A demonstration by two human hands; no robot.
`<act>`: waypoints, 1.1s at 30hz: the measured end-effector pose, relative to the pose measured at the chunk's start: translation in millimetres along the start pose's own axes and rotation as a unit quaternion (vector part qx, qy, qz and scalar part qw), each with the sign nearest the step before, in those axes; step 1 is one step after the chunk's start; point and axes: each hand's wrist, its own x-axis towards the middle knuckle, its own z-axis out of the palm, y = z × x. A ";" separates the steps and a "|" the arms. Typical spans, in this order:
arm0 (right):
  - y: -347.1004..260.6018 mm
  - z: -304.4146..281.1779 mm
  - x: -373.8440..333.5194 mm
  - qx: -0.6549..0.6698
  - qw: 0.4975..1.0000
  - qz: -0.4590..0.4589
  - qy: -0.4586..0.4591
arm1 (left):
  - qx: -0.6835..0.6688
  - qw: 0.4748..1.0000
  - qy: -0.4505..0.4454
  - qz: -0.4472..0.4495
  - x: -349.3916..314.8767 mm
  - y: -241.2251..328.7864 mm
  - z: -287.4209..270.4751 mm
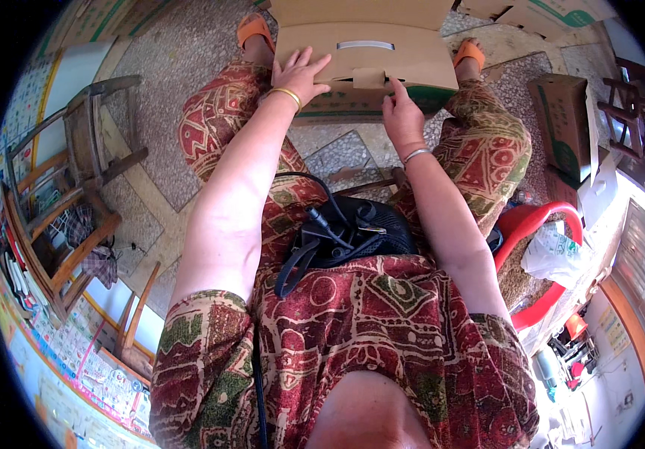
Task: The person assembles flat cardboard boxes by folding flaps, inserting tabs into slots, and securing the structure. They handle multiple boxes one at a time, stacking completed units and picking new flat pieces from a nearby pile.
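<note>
I see the left hand (300, 78) spread, likely bracing the carton (428, 61) at its near-left corner. The right hand (403, 120) meets the tab (368, 77) (pinching? can't tell).

Left grip (300, 79) spread on cardboard box (401, 61); right grip (403, 118), forefinger beside tab (368, 78).
</note>
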 end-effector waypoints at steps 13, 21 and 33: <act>-10.7 -17.8 20.2 -0.212 0.973 -0.036 -0.085 | 0.017 1.000 0.007 0.012 -7.2 1.2 7.3; -4.4 -6.2 -11.1 -0.275 0.947 -0.084 -0.140 | 0.019 0.999 -0.033 0.013 -30.5 10.6 22.0; -14.1 -16.9 -24.2 -0.107 0.974 0.026 -0.199 | 0.006 0.999 -0.032 0.008 -29.1 12.8 8.4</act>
